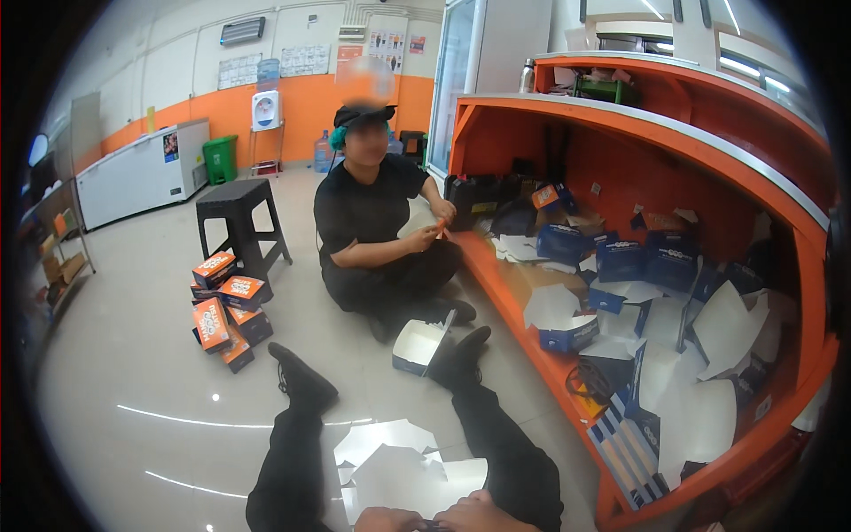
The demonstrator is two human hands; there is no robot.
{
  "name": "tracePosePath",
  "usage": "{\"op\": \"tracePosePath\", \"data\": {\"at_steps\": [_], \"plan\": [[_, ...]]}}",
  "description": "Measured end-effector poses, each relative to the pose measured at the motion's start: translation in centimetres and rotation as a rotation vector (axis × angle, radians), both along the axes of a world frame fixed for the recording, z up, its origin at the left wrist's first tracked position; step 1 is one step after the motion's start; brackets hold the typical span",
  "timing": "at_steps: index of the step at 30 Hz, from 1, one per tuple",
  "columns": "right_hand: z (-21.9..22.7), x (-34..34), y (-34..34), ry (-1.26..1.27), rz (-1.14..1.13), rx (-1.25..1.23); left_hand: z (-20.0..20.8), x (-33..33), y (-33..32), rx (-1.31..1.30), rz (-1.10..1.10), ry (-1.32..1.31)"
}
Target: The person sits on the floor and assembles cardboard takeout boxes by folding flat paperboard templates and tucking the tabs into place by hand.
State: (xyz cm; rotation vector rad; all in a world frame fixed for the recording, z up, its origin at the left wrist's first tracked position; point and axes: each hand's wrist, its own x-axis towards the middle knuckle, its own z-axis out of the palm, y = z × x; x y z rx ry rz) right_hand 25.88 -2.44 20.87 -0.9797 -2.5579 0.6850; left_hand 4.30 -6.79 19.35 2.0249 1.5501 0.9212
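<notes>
At the lower edge, my left hand (pixel 388 520) and my right hand (pixel 475 514) are close together with fingers curled on the near edge of a partly folded cardboard food box (pixel 412 479). Its white inside faces up and its flaps spread out between my legs; a small dark patch shows between my hands. The fingertips are partly cut off by the frame. Beyond my feet stands an open box (pixel 417 348), white inside and blue outside, its lid raised, beside my right shoe (pixel 461 359).
A co-worker (pixel 372 204) in black sits opposite, both hands on a small orange thing. Closed orange-and-blue boxes (pixel 213 324) are piled left near a dark stool (pixel 238 213). Open blue-and-white boxes (pixel 567 332) fill the orange shelf unit (pixel 532 306) at right. A white chest freezer (pixel 133 177) stands behind.
</notes>
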Motion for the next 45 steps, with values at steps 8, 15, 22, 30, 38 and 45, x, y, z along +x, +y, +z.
{"op": "tracePosePath", "data": {"at_steps": [8, 15, 22, 30, 38, 45], "plan": [[0.5, 0.1, -1.0, 0.078, 0.035, 0.077, -1.4, 1.4, -1.3, 0.221, -0.061, -0.035], [3.8, -0.2, -1.9, 0.1, -0.165, -0.027, 2.0, 3.5, -3.4, 0.083, -0.013, -0.054], [5.1, 0.7, -1.0, 0.317, -0.197, 0.086, 0.6, 1.9, -4.0, 0.34, 0.04, -0.002], [-1.6, 2.8, 0.8, 0.876, -0.686, -0.556, -3.6, -2.6, -5.4, 0.118, 0.286, -0.296], [-2.0, 1.8, 0.3, 1.289, -0.625, -0.775, -2.2, -2.1, -7.1, -0.056, 0.387, -0.626], [-1.2, 1.4, 0.7, 1.369, -0.521, -1.042, -0.8, -1.3, -7.4, -0.173, 0.27, -0.742]]}}
